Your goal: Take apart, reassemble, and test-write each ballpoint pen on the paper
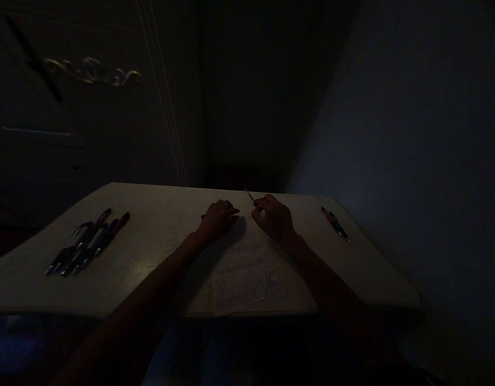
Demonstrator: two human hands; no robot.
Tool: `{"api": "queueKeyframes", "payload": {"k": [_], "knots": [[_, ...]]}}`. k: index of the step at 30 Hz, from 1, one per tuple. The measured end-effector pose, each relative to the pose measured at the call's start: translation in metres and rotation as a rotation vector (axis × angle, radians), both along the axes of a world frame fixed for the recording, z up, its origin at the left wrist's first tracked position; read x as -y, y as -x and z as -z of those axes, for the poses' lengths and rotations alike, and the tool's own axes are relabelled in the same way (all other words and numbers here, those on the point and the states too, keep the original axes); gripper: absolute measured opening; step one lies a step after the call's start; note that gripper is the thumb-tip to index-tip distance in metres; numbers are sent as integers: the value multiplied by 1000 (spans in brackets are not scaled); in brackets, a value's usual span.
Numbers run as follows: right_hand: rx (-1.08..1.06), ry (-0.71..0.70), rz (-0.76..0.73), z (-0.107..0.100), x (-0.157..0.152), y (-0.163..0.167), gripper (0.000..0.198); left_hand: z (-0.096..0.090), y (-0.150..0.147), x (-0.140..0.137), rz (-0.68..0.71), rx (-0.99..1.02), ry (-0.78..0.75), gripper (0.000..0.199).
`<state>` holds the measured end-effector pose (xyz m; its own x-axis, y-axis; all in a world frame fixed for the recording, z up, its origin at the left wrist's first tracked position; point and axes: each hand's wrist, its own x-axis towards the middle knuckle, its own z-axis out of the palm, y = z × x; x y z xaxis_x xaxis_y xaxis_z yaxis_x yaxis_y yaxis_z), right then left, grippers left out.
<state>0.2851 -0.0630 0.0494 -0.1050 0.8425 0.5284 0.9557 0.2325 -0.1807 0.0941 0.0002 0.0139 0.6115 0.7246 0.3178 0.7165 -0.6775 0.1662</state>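
Note:
My right hand [274, 217] is closed on a slim dark pen [253, 200], whose thin, paler end points up and left toward the far table edge. My left hand [220, 219] is just to its left, with curled fingers brought together above the table. A small dark end [202, 216] pokes out on the left side of that hand; the rest of what it grips is hidden. Under and in front of both hands lies a crumpled, pale patterned cloth [241, 273], reaching the near table edge. The light is very dim, so fine details are lost.
A bunch of several pens [84, 241] lies on the left of the white table [159, 214]. Two more pens [335, 224] lie at the right side. A dark cabinet [110, 128] stands at the left, and a wall [392, 161] rises on the right.

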Motion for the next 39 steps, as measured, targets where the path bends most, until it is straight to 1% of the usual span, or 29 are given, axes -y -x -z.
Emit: {"api": "queueKeyframes", "payload": {"k": [3,7,11,19,22,25,28,30,32,34,39], "knots": [[-8,-4,0,1,1,-2,19,3,-13,-5,79,-75,5,33],[-17,-25,-11,1,1,-4,19,10,-14,-13,142,-102,-4,32],[-21,-29,-20,3,2,-3,19,12,-9,-18,140,-74,19,32],[-47,-37,-57,9,-1,-6,19,9,0,-21,126,-49,45,32],[-55,-51,-64,11,-2,-7,19,10,2,-20,125,0,53,31],[-54,-50,-56,13,-3,-8,19,11,4,-18,122,164,81,31],[-48,-31,-92,14,-3,-10,20,12,12,-12,99,454,158,27],[-46,-24,-152,15,-2,-10,20,12,21,-7,94,645,250,24],[-43,-18,-207,16,1,-8,20,10,31,-1,131,779,379,29],[-36,-9,-246,17,3,-6,19,8,40,7,159,878,516,36],[18,1,-347,19,9,1,21,5,53,25,99,1101,740,44]]}}
